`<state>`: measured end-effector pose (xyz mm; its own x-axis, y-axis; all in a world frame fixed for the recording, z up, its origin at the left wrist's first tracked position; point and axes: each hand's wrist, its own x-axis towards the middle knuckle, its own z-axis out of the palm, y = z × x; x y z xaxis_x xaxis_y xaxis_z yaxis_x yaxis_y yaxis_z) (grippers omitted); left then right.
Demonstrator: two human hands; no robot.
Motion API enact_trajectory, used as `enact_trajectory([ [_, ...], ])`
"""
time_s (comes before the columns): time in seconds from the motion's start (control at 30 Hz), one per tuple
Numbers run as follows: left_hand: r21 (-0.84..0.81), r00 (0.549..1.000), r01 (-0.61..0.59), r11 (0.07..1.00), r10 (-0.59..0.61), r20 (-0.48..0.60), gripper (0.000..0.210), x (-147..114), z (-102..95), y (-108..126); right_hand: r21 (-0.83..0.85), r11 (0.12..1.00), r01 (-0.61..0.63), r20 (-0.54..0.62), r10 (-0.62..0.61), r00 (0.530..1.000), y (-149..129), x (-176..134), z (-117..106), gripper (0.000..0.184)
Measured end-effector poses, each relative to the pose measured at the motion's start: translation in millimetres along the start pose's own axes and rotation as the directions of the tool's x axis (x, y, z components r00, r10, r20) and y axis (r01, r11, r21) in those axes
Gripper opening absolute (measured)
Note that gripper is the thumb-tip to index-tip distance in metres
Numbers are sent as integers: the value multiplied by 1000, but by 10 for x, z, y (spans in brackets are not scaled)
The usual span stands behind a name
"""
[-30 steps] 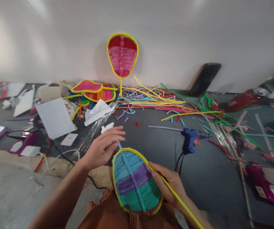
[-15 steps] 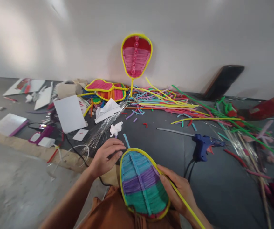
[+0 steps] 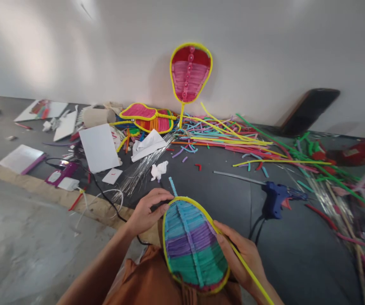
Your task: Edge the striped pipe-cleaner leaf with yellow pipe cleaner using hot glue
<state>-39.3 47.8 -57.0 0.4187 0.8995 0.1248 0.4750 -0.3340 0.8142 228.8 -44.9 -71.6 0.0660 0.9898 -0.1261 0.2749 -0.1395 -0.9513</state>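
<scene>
Left hand (image 3: 148, 212), fingers curled narrow, meets the upper rim of a blue, purple and green pipe-cleaner leaf (image 3: 190, 242) above a brown-clad lap (image 3: 139, 277); its grip cannot be judged. Right hand (image 3: 246, 254) pinches a yellow pipe cleaner (image 3: 252, 274) along the leaf's edge, near a blue glue gun (image 3: 274, 201).

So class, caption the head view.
Right hand grips yellow-rimmed blue, purple, green fuzzy oval; left hand at its rim.
</scene>
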Motion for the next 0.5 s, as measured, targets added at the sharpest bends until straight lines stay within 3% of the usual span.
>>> enact_trajectory([
  [0.3, -9, 999, 52, 999, -52, -3, 24, -41, 58, 9, 34, 999, -20, -5, 20, 1000, -74, -3, -1, 36],
  [0.5, 156, 1000, -11, 988, 11, -1, 22, -61, 37, 43, 50, 998, -30, 26, 29, 999, -74, -4, -2, 36],
])
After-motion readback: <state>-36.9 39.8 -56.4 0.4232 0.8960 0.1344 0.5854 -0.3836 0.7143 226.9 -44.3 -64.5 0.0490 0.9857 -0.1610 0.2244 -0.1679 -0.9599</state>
